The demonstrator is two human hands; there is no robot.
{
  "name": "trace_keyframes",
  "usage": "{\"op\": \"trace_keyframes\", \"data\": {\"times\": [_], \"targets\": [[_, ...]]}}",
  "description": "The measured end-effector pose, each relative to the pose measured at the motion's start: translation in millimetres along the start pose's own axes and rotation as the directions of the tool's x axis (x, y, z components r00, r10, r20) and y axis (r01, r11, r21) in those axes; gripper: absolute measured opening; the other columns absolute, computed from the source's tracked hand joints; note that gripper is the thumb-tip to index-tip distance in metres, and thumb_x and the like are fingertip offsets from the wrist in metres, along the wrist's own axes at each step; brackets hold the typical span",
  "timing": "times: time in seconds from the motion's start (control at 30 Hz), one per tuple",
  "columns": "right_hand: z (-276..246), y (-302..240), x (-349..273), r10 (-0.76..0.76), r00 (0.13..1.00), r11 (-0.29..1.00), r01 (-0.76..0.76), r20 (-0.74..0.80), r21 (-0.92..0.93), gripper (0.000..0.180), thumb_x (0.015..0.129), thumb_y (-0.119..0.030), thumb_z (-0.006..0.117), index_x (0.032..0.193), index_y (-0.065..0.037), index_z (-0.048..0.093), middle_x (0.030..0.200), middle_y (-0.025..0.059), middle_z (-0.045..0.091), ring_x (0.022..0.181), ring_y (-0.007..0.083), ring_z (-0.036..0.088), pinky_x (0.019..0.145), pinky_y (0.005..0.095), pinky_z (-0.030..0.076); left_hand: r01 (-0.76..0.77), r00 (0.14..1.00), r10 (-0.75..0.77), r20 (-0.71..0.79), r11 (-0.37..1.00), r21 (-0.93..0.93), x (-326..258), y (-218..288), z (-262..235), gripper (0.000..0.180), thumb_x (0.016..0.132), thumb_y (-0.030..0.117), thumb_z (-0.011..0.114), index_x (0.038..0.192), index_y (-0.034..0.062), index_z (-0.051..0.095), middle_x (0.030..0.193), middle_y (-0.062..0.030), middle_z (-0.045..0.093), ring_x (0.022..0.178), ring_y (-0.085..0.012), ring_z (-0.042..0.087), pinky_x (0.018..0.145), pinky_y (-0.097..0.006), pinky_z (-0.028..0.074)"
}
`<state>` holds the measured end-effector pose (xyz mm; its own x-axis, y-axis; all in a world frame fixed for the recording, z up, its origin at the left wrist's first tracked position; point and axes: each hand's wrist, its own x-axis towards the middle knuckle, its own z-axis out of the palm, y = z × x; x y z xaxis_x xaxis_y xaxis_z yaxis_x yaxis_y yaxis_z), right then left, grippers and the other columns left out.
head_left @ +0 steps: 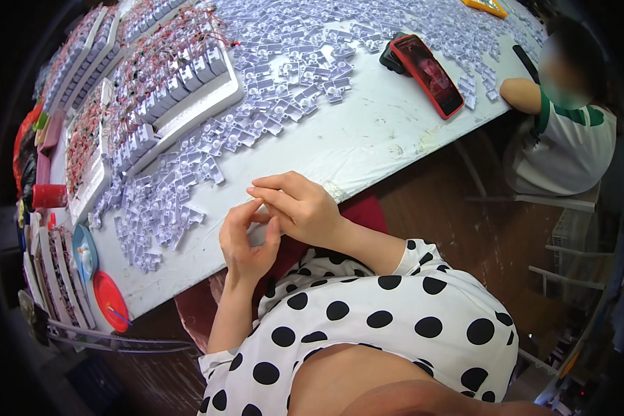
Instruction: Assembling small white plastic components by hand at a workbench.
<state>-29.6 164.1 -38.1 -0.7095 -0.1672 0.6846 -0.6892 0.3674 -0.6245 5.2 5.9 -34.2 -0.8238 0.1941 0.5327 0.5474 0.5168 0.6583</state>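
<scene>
Head view: over at the far left, a red cup [48, 196] is standing near the edge, with a blue dish [84, 255] and a red dish [109, 299] sitting below it. Next along, a white foam tray [200, 115] is holding rows of wired parts. Now the pale plastic pieces [163, 208] — they are lying up and left of the hands, their long axes pointing every which way, while the whole spread is running slantwise toward the upper right. At the front edge of the white table [374, 132], the left hand [245, 244] is pointing its fingers upward, and the right hand [304, 208] is reaching across leftward; their fingertips are coming together, but whether they are gripping some small item I cannot tell. That front edge is slanting up to the right beneath them, and a bare strip is widening between edge and pieces — open room right there. Farther right, a red-cased phone [430, 76] is tilting down toward the lower right, and a person [561, 152] is sitting beside the table.
</scene>
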Motion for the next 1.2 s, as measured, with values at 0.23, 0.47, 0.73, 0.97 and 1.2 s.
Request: {"op": "trace_keyframes", "data": {"times": [0.23,0.47,0.73,0.97,1.2], "targets": [[-1.1,-1.0,0.8,0.001,1.000,1.000,-0.001,0.005,0.000,0.034,0.076,0.001,0.067,0.108,-0.006,0.073,0.109,0.0089,0.069,0.090,0.0226,0.067,0.072,0.0315,0.057,0.006,1.000,-0.006,-0.004,1.000,-0.018,0.7,1.3,0.0,0.037,0.086,-0.003,0.068,0.120,-0.0055,0.056,0.107,-0.0154,0.066,0.080,-0.0203,0.069,0.076,-0.033,0.057],[-0.9,-1.0,0.8,0.000,1.000,1.000,0.000,-0.008,-0.006,0.033,0.076,0.000,0.067,0.108,-0.006,0.073,0.109,0.0080,0.069,0.090,0.0225,0.067,0.072,0.0314,0.057,0.013,1.000,-0.013,-0.004,1.000,0.001,-0.7,0.4,1.0,0.036,0.087,-0.001,0.068,0.121,-0.0056,0.056,0.111,-0.0173,0.066,0.082,-0.0207,0.069,0.078,-0.033,0.058],[0.0,-0.2,0.1,-0.008,1.000,1.000,0.008,-0.008,-0.011,0.033,0.076,-0.001,0.068,0.108,-0.006,0.072,0.108,0.0075,0.069,0.089,0.0226,0.067,0.072,0.0316,0.057,0.026,1.000,-0.026,-0.007,1.000,-0.001,-1.1,1.3,0.3,0.036,0.086,0.000,0.068,0.120,-0.0053,0.057,0.111,-0.0180,0.066,0.082,-0.0212,0.069,0.079,-0.033,0.058],[-1.0,-0.8,0.5,-0.008,1.000,1.000,0.008,-0.007,-0.011,0.033,0.076,-0.001,0.068,0.108,-0.006,0.072,0.108,0.0074,0.069,0.089,0.0227,0.067,0.072,0.0316,0.057,0.022,1.000,-0.022,-0.008,1.000,0.002,-0.9,1.3,0.8,0.035,0.086,-0.001,0.068,0.119,-0.0052,0.057,0.111,-0.0177,0.066,0.079,-0.0210,0.069,0.077,-0.033,0.057],[-0.4,-0.5,0.1,-0.008,1.000,1.000,0.008,-0.005,-0.011,0.032,0.077,-0.001,0.068,0.109,-0.006,0.072,0.108,0.0074,0.069,0.089,0.0226,0.067,0.072,0.0315,0.057,0.015,1.000,-0.015,-0.004,1.000,-0.002,-1.0,0.3,0.9,0.035,0.086,-0.001,0.067,0.120,-0.0055,0.056,0.111,-0.0179,0.066,0.080,-0.0209,0.070,0.078,-0.034,0.058]]}}
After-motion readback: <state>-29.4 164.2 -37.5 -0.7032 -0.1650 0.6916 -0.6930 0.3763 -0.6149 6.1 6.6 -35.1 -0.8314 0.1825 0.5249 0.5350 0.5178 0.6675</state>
